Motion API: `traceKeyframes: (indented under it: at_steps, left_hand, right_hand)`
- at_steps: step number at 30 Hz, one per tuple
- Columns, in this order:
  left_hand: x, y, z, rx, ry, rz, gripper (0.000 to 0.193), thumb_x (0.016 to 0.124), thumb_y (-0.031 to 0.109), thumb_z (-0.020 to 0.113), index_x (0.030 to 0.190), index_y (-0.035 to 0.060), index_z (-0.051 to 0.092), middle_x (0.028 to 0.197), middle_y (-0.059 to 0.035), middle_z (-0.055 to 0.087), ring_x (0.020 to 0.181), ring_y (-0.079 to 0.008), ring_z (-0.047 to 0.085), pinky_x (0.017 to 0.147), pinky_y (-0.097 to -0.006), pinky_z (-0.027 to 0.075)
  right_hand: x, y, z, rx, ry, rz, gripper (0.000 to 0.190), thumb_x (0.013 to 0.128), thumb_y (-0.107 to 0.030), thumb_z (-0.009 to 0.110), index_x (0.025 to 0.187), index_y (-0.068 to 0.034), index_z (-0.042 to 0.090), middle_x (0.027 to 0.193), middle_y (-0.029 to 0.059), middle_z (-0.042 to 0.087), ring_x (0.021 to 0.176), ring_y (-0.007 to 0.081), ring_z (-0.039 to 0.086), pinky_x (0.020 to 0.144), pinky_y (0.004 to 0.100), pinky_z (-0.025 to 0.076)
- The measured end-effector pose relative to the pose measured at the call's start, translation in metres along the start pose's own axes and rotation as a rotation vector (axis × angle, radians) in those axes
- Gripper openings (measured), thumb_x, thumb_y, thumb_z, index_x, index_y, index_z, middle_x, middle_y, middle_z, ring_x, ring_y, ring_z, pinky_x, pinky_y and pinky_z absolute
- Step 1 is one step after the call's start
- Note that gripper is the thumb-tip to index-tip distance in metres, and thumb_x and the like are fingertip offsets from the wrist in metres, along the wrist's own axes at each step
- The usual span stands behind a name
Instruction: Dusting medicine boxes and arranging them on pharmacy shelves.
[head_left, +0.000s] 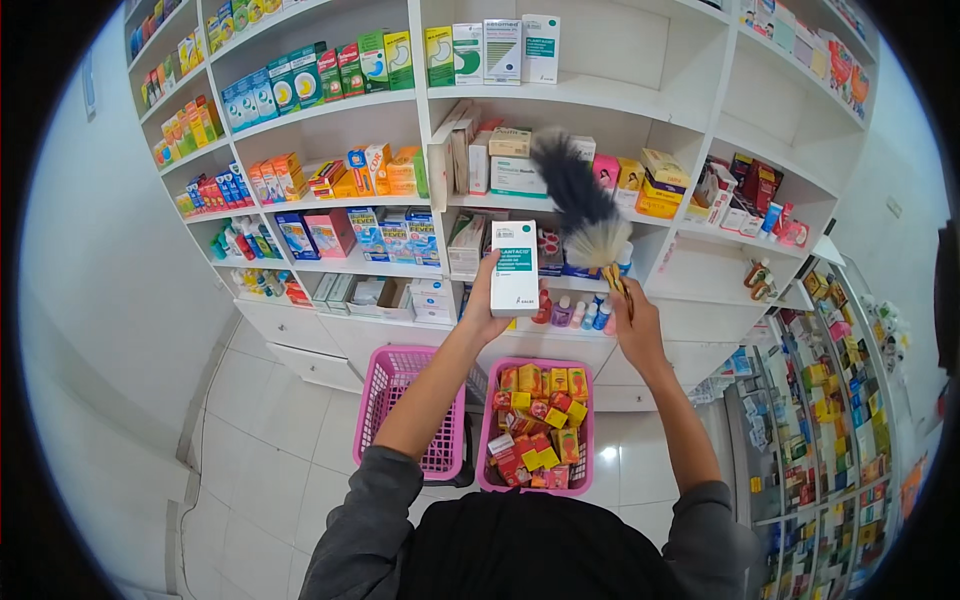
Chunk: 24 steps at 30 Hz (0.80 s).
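Note:
My left hand (484, 300) is closed around a white and teal medicine carton (514, 289), held upright in front of the shelves. In my right hand (637, 322) is the striped handle of a feather duster (574, 187); its dark and pale feathers point up and to the left, beside the carton and in front of the middle shelves. On the upper shelf (622, 91) stands a similar white and teal carton (541, 49), at the right end of a row of boxes. The duster's feathers partly hide the boxes behind them.
A pink plastic basket (588, 450) full of small red and yellow boxes stands on the tiled floor. To its left is another pink basket (361, 420), partly behind my left forearm. Small bottles (561, 312) line the lowest shelf. A glass display case (795, 420) stands at the right.

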<state>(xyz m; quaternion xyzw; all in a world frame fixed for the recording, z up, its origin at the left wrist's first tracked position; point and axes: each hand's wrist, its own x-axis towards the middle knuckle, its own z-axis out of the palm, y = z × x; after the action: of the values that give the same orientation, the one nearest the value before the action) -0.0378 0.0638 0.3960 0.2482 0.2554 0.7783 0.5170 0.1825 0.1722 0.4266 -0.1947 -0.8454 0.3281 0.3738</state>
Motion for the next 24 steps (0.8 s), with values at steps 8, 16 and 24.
traceKeyframes:
  at_steps: [8,16,24]
  left_hand:
    - [0.016,0.0,-0.005,-0.028,0.093,-0.051,0.048,0.097,0.042,0.04,0.127,0.0059,0.047,0.121,-0.0108,0.058,0.11,-0.0241,0.057,0.097,-0.0408,0.044]
    - [0.019,-0.009,0.003,-0.083,0.132,-0.06,0.045,0.098,0.041,0.038,0.124,0.006,0.048,0.11,-0.0113,0.058,0.098,-0.0235,0.057,0.091,-0.0421,0.046]
    - [0.021,-0.012,-0.009,-0.133,-0.231,-0.128,0.051,0.091,0.052,0.044,0.114,0.0082,0.055,0.103,-0.0078,0.061,0.085,-0.0195,0.06,0.075,-0.0372,0.052]
  right_hand:
    - [-0.016,0.004,0.001,-0.028,-0.137,-0.043,0.03,0.091,-0.012,0.055,0.116,0.003,0.05,0.084,0.0217,0.061,0.066,0.0271,0.058,0.065,0.0301,0.046]
    - [-0.011,-0.011,-0.005,0.008,-0.061,0.006,0.031,0.09,-0.013,0.056,0.117,0.002,0.052,0.088,0.0228,0.064,0.074,0.0298,0.064,0.068,0.0328,0.048]
    - [-0.011,-0.017,0.003,-0.016,-0.102,0.034,0.032,0.089,-0.012,0.058,0.116,0.003,0.052,0.088,0.0243,0.063,0.075,0.0382,0.063,0.065,0.0374,0.048]
